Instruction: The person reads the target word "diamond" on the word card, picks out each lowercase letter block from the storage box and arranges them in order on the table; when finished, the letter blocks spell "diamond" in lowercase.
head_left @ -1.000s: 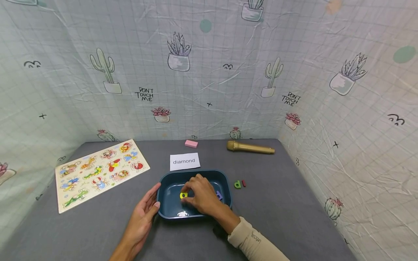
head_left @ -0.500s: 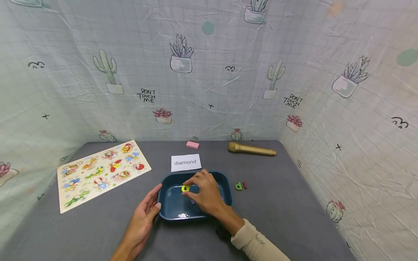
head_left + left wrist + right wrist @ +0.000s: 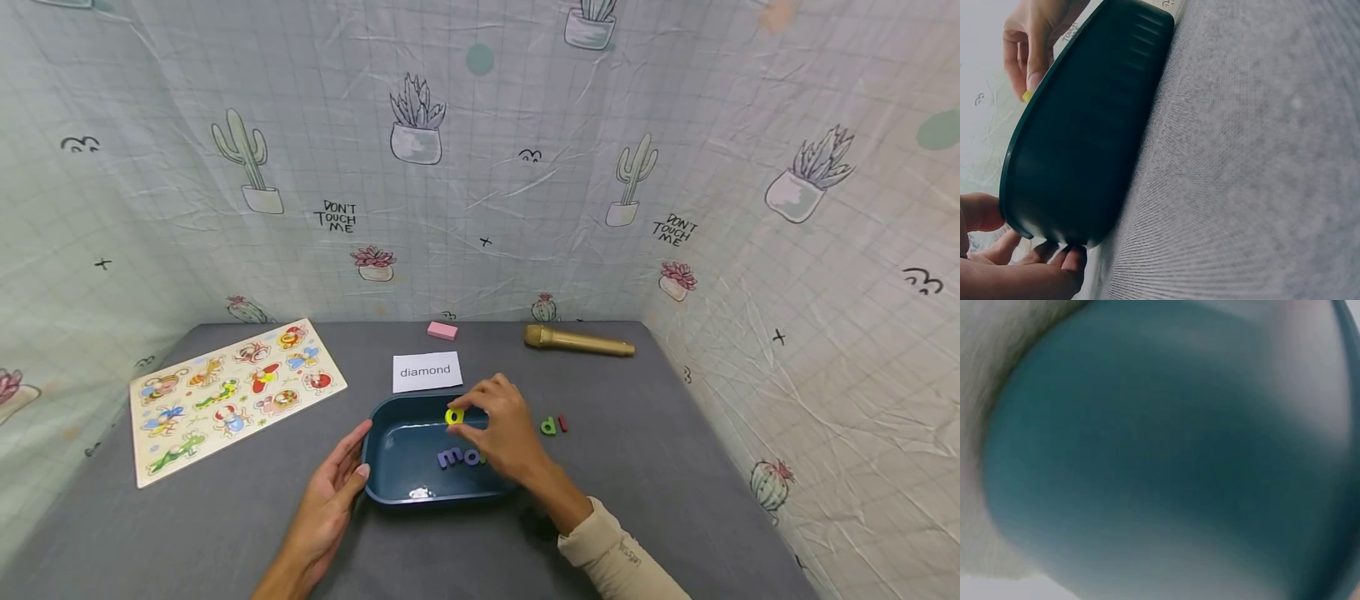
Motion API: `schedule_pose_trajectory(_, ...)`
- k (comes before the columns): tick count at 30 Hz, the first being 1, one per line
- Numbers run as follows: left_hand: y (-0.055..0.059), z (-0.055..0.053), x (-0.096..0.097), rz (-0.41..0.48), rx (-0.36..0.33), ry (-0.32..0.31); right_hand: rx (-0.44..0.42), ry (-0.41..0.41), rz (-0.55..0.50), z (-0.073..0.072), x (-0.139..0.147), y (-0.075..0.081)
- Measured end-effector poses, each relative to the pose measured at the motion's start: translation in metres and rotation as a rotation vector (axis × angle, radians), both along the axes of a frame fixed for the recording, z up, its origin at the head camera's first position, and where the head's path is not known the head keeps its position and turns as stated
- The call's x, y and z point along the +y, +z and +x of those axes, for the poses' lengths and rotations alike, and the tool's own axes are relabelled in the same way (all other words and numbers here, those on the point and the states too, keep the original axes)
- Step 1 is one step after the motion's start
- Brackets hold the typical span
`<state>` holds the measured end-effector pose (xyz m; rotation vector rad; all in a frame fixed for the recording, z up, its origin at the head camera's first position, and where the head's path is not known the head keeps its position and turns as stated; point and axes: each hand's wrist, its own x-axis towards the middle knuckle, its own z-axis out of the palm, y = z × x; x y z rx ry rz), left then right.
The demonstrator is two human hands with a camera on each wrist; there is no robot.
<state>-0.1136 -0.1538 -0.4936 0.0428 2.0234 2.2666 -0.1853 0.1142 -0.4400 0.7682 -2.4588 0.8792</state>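
Observation:
My left hand (image 3: 333,492) holds the left end of a dark blue tray (image 3: 397,492). In the left wrist view its thumb (image 3: 982,211) is at the rim, and its fingers bear on the outer wall. Over the tray, my right hand (image 3: 502,429) pinches a small yellow letter (image 3: 453,416) with a hole in it, between thumb and forefinger. Inside the tray are a purple m (image 3: 450,457), a purple o (image 3: 472,457) and a green letter (image 3: 483,457) partly covered by the right hand. Blurred tray wall (image 3: 1147,444) fills the right wrist view.
Right of the tray lie a green d (image 3: 548,427) and a red stick-shaped letter (image 3: 563,423). Behind it is a card (image 3: 427,372) reading "diamond". A pink block (image 3: 442,331) and a gold microphone (image 3: 577,341) lie farther back. An insect puzzle board (image 3: 236,400) is at left.
My right hand has lifted the yellow letter and carried it rightward and back over the tray, uncovering the purple letters. The left hand stays on the tray.

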Motion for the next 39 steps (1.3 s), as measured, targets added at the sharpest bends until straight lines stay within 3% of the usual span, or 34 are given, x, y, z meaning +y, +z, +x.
schedule_pose_trajectory(14, -0.001, 0.001, 0.001, -0.001, 0.031, 0.001, -0.008, -0.102, -0.014, -0.006, 0.040, 0.003)
schedule_pose_trajectory(19, -0.002, 0.001, 0.001, -0.005, 0.010, 0.005, -0.012, -0.143, -0.009, -0.005, 0.054, 0.001)
schedule_pose_trajectory(39, -0.002, 0.001, 0.000, -0.007, 0.007, 0.004, -0.006, -0.233, 0.018, -0.014, 0.119, -0.014)
